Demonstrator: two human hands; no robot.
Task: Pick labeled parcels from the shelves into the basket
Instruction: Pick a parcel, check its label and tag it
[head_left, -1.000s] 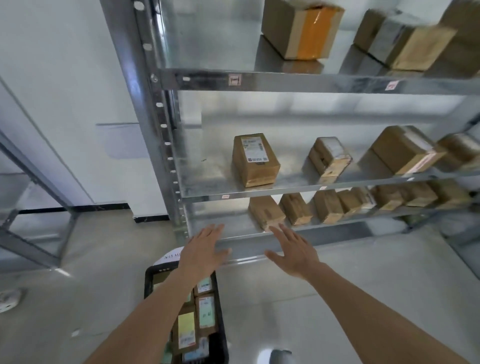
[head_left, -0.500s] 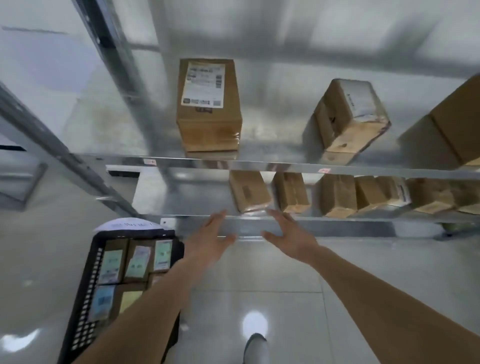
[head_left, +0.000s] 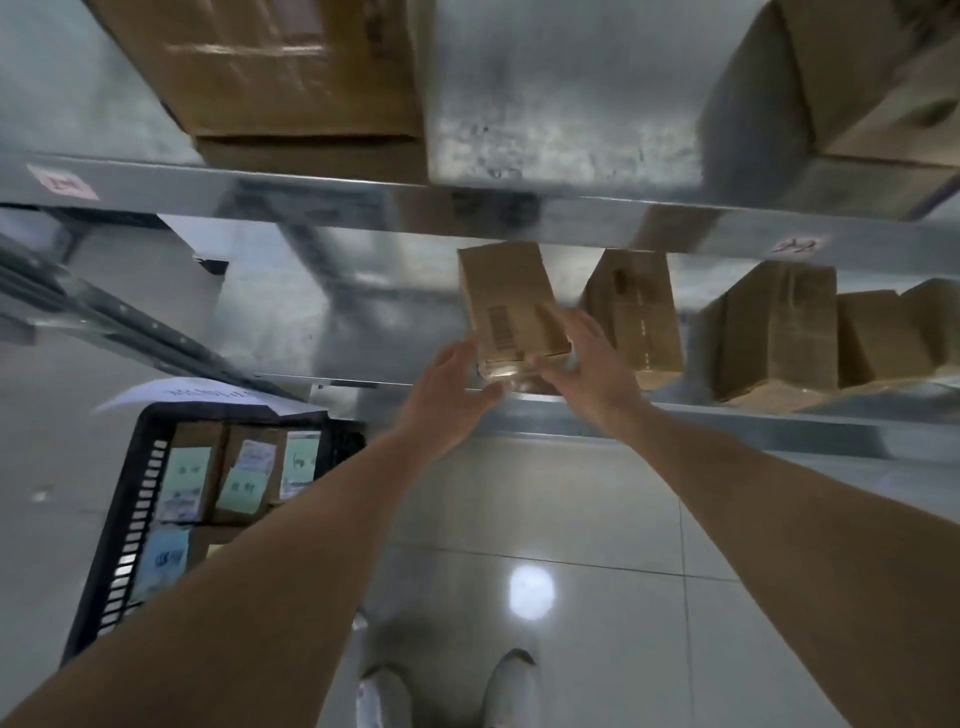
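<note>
At the bottom centre of the frame a pair of pale shoes (head_left: 447, 691) stands on the glossy tiled floor (head_left: 571, 519), squared up to the rack so both arms can go straight forward. At lower left the black basket (head_left: 124, 545) sits on the floor just beside the person, near enough, I judge, for a short swing from shelf to basket; labelled parcels (head_left: 187, 483) already lie in it with their labels up. In the middle of the frame the left hand (head_left: 447, 395) and right hand (head_left: 592, 358) flank the front end of one small parcel (head_left: 511, 306) at the lip of the lower shelf (head_left: 675, 415), barcode facing up. The left fingers are straight along its side; the right hand's fingers bend over its near corner, though a firm clasp cannot be told. Further boxes (head_left: 779, 327) line the shelf to the right; larger cartons (head_left: 270, 67) fill the upper shelf (head_left: 363, 197).
</note>
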